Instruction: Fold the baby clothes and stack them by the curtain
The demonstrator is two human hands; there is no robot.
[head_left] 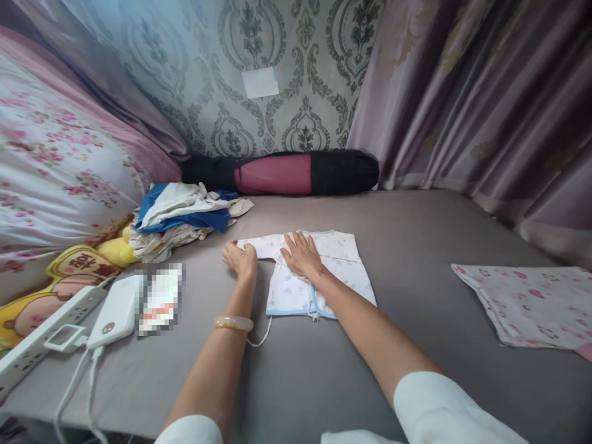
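A small white baby shirt [345, 271] with a faint print and light blue trim lies flat on the grey sheet. Its left sleeve stretches out sideways, and the right sleeve does not show. My left hand [240, 258] is closed on the end of the stretched sleeve, the fingers curled round the cuff. My right hand [301, 254] lies flat on the upper chest of the shirt, fingers spread, pressing the cloth. White tie strings hang from the lower hem, one trailing beside my left forearm.
Crumpled clothes [185, 213] are piled at the back left, near a yellow plush toy [115, 250]. A white power bank [115, 311] with cables and a power strip [50, 336] lie at left. Folded printed cloth [531, 305] lies right; a black-and-maroon roll [277, 172] lines the wall.
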